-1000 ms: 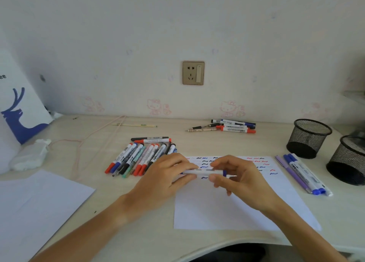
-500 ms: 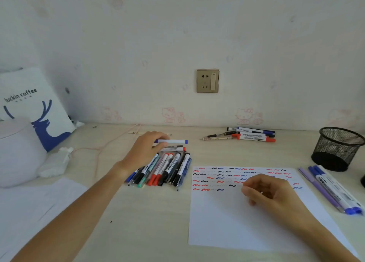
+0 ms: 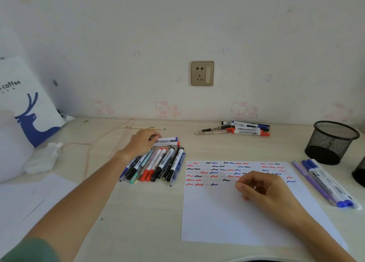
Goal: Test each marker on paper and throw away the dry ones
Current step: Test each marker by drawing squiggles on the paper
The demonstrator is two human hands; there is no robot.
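Plainly, from the head camera, the left hand [image 3: 142, 141] grips a blue-capped marker [image 3: 167, 139] at ten o'clock of the test paper [image 3: 227, 212], atop the marker pile [image 3: 156, 166], likely parking or choosing it. Its long axis runs three to nine o'clock, cap toward three. The right hand [image 3: 262, 188] rests loosely curled on the paper, holding nothing, probably steadying it.

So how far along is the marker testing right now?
Well under way: the paper carries several rows of red, blue and black squiggles. In hand: the left hand holds a blue-capped marker at the big pile, while the right hand rests on the sheet. Whether that pile remains untested, I can't tell.
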